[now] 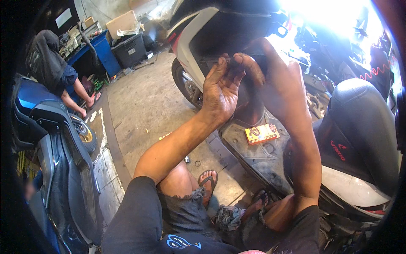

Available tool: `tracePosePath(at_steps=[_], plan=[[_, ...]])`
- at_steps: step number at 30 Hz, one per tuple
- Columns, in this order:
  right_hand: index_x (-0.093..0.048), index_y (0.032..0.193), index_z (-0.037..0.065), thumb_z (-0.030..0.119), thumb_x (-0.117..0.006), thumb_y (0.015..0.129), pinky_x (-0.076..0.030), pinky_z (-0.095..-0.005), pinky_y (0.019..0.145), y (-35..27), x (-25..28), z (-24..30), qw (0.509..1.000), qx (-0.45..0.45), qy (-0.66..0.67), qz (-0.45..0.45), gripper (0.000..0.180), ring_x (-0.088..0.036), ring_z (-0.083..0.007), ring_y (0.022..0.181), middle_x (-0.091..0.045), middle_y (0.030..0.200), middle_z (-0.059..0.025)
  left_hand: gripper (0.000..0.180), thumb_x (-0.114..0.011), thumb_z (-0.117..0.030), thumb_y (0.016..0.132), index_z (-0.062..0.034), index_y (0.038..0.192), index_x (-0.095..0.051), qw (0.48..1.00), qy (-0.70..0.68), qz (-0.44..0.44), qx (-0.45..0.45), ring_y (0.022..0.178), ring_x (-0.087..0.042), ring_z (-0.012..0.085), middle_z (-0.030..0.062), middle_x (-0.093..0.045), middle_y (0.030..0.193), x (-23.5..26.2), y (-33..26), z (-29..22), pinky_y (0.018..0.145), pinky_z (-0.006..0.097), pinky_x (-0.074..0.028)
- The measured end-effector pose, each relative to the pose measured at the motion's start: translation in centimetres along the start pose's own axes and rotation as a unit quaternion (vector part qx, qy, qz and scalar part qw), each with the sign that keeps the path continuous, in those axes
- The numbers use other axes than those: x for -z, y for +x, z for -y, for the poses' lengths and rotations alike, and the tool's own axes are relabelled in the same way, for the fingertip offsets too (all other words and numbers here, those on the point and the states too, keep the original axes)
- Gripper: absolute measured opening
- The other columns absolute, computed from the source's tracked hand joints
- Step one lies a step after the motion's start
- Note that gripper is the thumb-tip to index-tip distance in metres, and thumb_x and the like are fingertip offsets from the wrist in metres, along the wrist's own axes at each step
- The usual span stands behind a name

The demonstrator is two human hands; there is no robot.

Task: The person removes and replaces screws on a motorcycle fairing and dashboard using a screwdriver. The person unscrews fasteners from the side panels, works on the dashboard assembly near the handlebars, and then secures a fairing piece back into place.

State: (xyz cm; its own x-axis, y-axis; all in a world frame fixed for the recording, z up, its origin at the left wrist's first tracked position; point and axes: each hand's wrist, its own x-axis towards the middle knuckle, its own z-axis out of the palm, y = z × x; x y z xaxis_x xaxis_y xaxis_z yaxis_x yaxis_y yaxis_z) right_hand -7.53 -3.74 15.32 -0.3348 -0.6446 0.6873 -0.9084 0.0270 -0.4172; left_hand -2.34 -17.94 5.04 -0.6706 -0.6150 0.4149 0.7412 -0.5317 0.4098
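Both hands are raised in front of me, above the scooter's footboard (pixel 237 133). My left hand (pixel 220 91) is turned palm toward me, its fingers curled and smudged with grime. Its fingertips meet those of my right hand (pixel 270 70) around a small dark part (pixel 236 65). Fingers cover most of that part, so its kind is hard to tell. My right hand is partly blurred, with thumb and fingers bent in a pinch. Below the hands, a small yellow and red cardboard box (pixel 262 133) lies on the footboard.
The scooter's black seat (pixel 355 122) is at right, its front wheel (pixel 185 82) ahead. Another scooter (pixel 63 169) stands at left. Beyond it sits a person (pixel 53 63) by a blue workbench (pixel 101 53). A black bin (pixel 129 51) is at the back; a rag (pixel 228 217) lies by my feet.
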Motion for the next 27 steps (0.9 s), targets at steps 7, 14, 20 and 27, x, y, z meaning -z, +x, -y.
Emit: tracePosePath(at_steps=[7,14,20,27], plan=[[-0.061,0.12,0.007,0.006,-0.074,0.084,-0.056,-0.0335,0.08,-0.2,0.4,-1.0,0.992,0.122,0.02,0.011,0.038,-0.074,-0.0286,0.098,-0.07,0.105,-0.011,0.027,-0.074,-0.03,0.093,-0.0137,0.111,-0.063,1.0,0.0,-0.028,0.009,0.106,-0.063,0.0135,-0.0014,-0.066,0.109,-0.7,-0.3,-0.6,0.099,0.032,-0.049],[-0.06,0.122,0.007,0.01,-0.074,0.086,-0.057,-0.0349,0.079,-0.5,0.1,0.3,0.998,0.012,-0.067,-0.011,0.039,-0.074,-0.0303,0.098,-0.071,0.108,-0.0137,0.035,-0.073,-0.029,0.094,-0.0096,0.119,-0.058,1.0,0.021,-0.012,-0.005,0.11,-0.061,0.0153,0.0027,-0.065,0.11,-0.6,-0.5,-0.4,0.098,0.03,-0.05],[-0.058,0.123,0.008,0.01,-0.076,0.084,-0.057,-0.0357,0.08,-0.7,-0.2,-0.6,0.993,0.095,-0.052,-0.041,0.042,-0.074,-0.0292,0.096,-0.071,0.108,-0.0145,0.029,-0.07,-0.027,0.096,-0.0076,0.116,-0.064,0.999,0.017,-0.044,-0.007,0.108,-0.063,0.0172,0.0051,-0.067,0.112,-0.8,-0.7,-0.6,0.098,0.035,-0.051],[-0.06,0.12,0.008,0.009,-0.08,0.081,-0.055,-0.0365,0.079,-0.6,0.3,-0.6,0.996,0.081,0.037,-0.027,0.044,-0.074,-0.0253,0.095,-0.072,0.102,-0.0127,0.028,-0.07,-0.028,0.096,-0.0077,0.114,-0.064,0.998,0.017,-0.054,-0.007,0.11,-0.062,0.0182,0.0049,-0.067,0.108,-0.9,-0.6,-0.7,0.1,0.034,-0.049]])
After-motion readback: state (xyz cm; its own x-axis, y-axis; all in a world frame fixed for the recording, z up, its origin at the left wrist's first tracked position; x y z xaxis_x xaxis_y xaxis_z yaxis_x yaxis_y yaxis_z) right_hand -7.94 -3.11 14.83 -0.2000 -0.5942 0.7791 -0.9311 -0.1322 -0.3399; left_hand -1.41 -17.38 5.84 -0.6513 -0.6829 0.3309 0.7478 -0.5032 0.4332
